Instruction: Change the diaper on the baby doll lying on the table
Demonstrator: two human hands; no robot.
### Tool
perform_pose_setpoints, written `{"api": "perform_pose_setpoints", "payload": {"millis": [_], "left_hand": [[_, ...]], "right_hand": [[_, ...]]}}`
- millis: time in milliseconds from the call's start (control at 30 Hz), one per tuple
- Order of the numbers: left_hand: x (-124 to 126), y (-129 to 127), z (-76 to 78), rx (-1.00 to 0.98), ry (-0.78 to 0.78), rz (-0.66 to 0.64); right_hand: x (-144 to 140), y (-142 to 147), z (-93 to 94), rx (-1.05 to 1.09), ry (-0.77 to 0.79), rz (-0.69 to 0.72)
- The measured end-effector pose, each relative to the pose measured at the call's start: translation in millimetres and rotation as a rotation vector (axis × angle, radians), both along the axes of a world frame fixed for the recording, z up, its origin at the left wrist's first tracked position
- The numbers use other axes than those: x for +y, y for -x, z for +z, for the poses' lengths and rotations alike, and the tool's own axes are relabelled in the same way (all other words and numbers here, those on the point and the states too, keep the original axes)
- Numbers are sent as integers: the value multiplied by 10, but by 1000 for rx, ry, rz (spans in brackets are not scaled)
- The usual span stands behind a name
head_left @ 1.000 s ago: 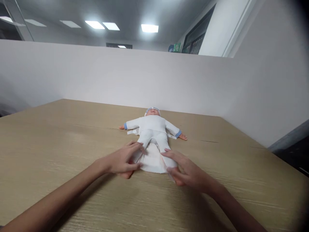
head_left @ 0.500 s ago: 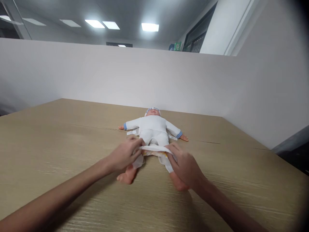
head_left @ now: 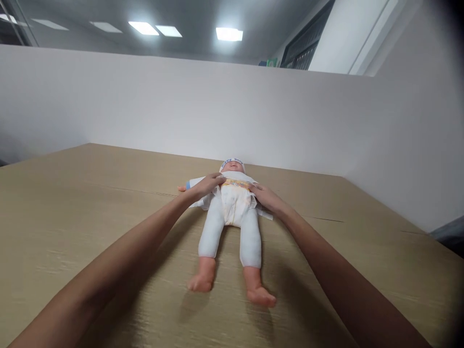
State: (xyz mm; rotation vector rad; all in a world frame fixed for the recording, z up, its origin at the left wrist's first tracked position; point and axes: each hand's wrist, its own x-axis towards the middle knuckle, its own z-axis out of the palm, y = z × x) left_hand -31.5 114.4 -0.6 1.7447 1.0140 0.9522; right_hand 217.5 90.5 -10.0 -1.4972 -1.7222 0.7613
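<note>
While both hands press the diaper front onto the doll near the desk's far edge — left hand and right hand fingers laid flat, not pinching — smooth evenly, keep the waistband centred.

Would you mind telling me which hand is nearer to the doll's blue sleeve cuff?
Left. The left hand rests on the doll's chest right beside the blue sleeve cuff; the right hand lies across the body, at the white diaper's far side.
</note>
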Motion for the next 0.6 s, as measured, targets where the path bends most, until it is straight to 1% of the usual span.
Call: {"api": "perform_pose_setpoints", "payload": {"millis": [100,200,267,367,400,467,533,600], "left_hand": [[-24,15,-105,-62,102,-51],[-192,100,-165,-100,172,-105],[-347,176,-193,-126,219,-141],[-549,269,-213,-166,294,-170],[-593,289,-212,-164,301,-154],[-634,315,-195,-112,256,-49],[-638,323,-153,-44,174,97],[-649,308,-78,-16,91,217]], "right_hand": [[-21,-30,-125,100,55,57],[-215,-51,-193,171,103,92],[-391,-56,-195,214,149,121],[-621,-70,-131,263,221,162],[-672,-84,-100,269,236,167],[-731,-130,-50,281,246,155],[-763,-201,-41,289,228,92],[-821,-288,-96,250,168,11]]}}
